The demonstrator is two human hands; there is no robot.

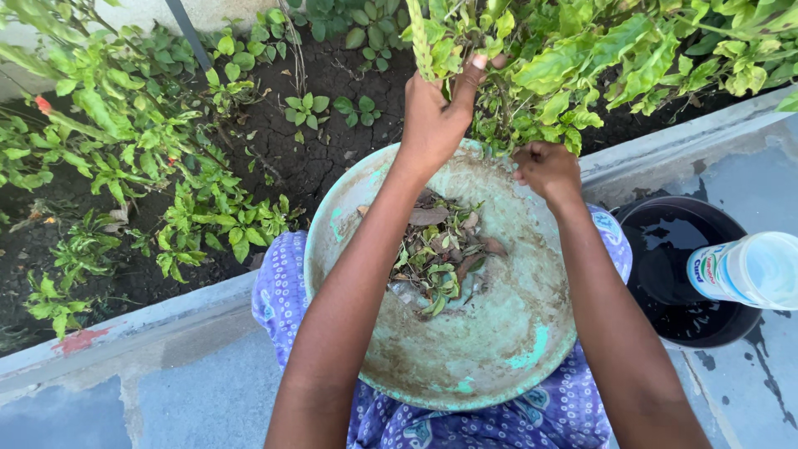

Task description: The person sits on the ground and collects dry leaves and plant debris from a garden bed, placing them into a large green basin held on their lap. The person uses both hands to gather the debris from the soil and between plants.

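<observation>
Head view: plant [515,50] leaves hide right hand [547,169] fingertips.

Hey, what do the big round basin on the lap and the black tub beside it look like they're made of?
Basin: probably painted metal, dull; turquoise paint is worn to patches over a mottled tan surface, though plastic can't be excluded. Black tub: likely plastic, smooth rim, glossy inside where water reflects light.

Worn turquoise basin [499,349], blue-and-white dotted cloth [278,283], black bucket [665,249], green leaves [582,58], dark soil [316,158]
</observation>
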